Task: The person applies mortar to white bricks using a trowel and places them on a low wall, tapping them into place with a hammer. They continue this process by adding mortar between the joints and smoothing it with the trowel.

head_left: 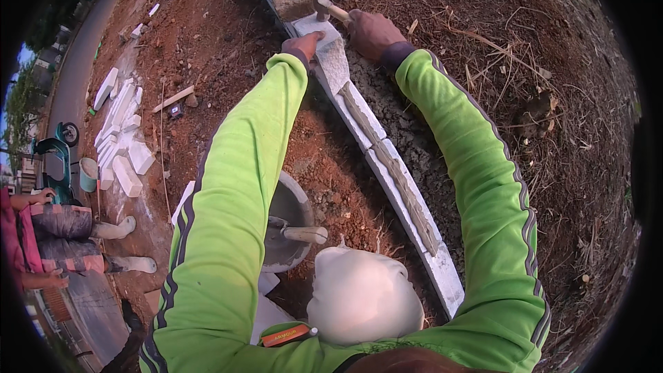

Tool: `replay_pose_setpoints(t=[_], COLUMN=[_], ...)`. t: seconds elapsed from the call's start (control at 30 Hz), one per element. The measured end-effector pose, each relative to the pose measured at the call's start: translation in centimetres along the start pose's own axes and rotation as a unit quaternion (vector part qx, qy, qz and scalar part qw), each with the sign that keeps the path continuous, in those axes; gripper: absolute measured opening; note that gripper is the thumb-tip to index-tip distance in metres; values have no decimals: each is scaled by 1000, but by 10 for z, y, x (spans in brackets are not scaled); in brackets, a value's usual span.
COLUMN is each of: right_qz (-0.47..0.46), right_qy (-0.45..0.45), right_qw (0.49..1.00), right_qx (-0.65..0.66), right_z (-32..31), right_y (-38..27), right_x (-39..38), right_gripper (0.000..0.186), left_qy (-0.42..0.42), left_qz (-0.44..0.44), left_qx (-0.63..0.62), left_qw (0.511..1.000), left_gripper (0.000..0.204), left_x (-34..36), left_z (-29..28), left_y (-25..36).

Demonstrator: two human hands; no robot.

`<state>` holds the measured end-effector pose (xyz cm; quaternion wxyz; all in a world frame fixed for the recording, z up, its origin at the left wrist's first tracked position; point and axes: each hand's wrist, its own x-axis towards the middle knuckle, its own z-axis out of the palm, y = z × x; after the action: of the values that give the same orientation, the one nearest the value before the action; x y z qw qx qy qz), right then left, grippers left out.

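Observation:
My right hand is closed round the wooden handle of a hammer, whose metal head is over the far end of a pale stone block. On the near left side of this block, my left hand grips its edge, with some fingers hidden. The block sits on a long, low row of white blocks running from the top down to the lower right. A strip of grey mortar lies along the row's top, nearer to me than the block.
Left of the row stands a round mortar pan with a wooden-handled tool in it. Loose white blocks, a bucket and a person are farther left. Dry grass covers the right.

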<state>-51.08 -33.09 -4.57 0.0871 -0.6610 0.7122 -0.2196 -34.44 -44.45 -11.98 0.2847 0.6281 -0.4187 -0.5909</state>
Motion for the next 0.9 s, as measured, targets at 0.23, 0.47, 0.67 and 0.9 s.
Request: replay_pose_setpoints(t=[0.23,0.47,0.67,0.9], right_qz=[-22,-11,-13,-18], right_qy=[44,53,9,34], right_qw=[998,997,1000,998], right_qx=[23,54,12,43], right_z=[6,13,2,10], right_y=[-6,-10,-20,-17], right_x=[2,-3,-3,-8], right_gripper=[30,30,31,31], left_qy=[12,7,21,7], left_qz=[15,14,5,4], left_qx=[24,3,-7,-13], left_qw=[1000,1000,1000,1000], left_gripper=[56,56,58,61], left_x=[2,8,2,-2], left_z=[2,-3,-7,-8], left_y=[-1,-4,-5,-3])
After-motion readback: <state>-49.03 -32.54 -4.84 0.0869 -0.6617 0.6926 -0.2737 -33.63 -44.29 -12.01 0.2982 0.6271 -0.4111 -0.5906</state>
